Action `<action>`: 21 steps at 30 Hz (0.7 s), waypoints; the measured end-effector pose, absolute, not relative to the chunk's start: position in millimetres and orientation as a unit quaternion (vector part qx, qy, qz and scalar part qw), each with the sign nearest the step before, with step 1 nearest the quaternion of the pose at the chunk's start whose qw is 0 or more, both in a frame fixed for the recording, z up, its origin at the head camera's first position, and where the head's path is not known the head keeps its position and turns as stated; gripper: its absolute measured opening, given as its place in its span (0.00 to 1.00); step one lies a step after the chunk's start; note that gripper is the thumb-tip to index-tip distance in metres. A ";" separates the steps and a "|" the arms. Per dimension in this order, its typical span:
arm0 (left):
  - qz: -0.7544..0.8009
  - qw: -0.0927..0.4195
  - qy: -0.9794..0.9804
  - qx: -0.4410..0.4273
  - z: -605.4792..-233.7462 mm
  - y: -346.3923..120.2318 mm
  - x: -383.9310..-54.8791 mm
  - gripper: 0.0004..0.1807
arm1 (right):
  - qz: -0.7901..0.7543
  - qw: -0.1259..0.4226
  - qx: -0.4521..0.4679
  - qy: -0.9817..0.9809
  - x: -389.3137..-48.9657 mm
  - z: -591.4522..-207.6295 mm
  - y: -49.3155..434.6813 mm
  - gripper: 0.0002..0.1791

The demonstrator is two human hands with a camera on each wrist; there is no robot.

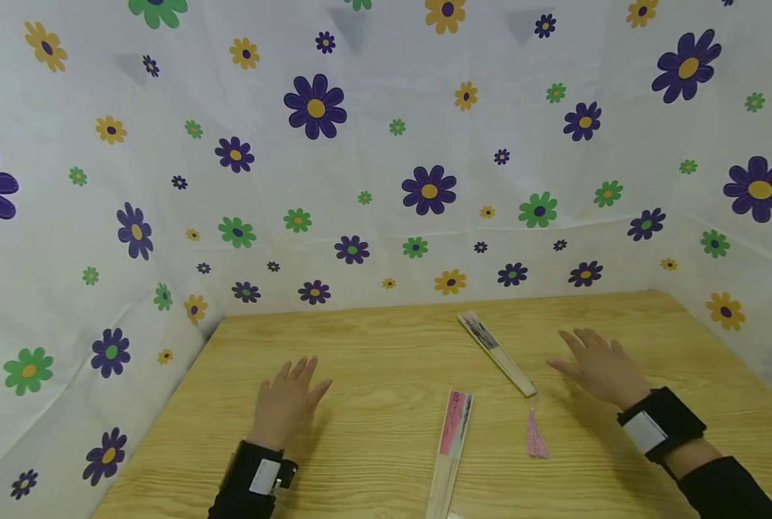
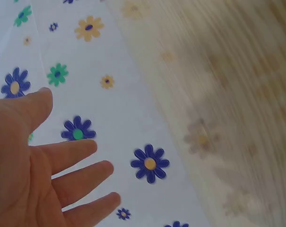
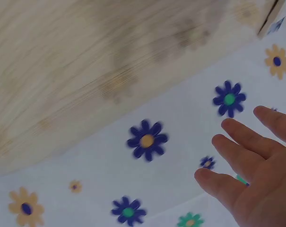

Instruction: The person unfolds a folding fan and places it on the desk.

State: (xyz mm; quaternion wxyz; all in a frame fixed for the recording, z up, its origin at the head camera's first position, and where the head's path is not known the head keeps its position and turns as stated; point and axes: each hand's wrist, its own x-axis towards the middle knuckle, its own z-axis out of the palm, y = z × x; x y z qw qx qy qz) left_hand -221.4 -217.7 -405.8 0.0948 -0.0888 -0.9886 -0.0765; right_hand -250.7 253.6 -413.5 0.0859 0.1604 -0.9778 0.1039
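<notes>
Two folded hand fans lie on the wooden table in the head view. One folded fan point(image 1: 452, 450) has a pink and pale printed part and runs off the near edge of the picture. Farther back lies the other folded fan point(image 1: 497, 353), slanted, with dark print and a pink tassel point(image 1: 536, 435) at its near end. My left hand point(image 1: 287, 400), fingers spread, is over the left of the table, apart from both fans. To the right of the tasselled fan is my right hand point(image 1: 601, 366), fingers extended, touching neither fan. Both wrist views show hands holding nothing.
The wooden table point(image 1: 360, 360) has a light grain. White cloth point(image 1: 373, 158) printed with purple, yellow and green flowers hangs behind it and along both sides. Black bands with white patches wrap both wrists. A small white bit point(image 1: 453, 515) shows at the bottom edge by the pink fan.
</notes>
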 end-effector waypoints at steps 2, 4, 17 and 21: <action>-0.063 0.106 -0.987 -0.099 -406.0 -208.3 -216.5 0.29 | 0.113 0.078 0.174 -0.975 -256.9 -413.8 237.1 0.35; -0.042 0.122 -0.985 -0.115 -407.2 -199.2 -211.1 0.28 | 0.117 0.063 0.183 -0.974 -263.1 -415.5 221.0 0.34; 0.058 0.133 -0.970 -0.192 -410.2 -148.9 -181.0 0.23 | 0.121 0.061 0.090 -0.987 -285.2 -426.3 159.8 0.18; 0.068 0.139 -0.967 -0.204 -407.3 -139.5 -177.1 0.23 | 0.115 0.062 0.071 -0.989 -287.3 -425.6 151.9 0.14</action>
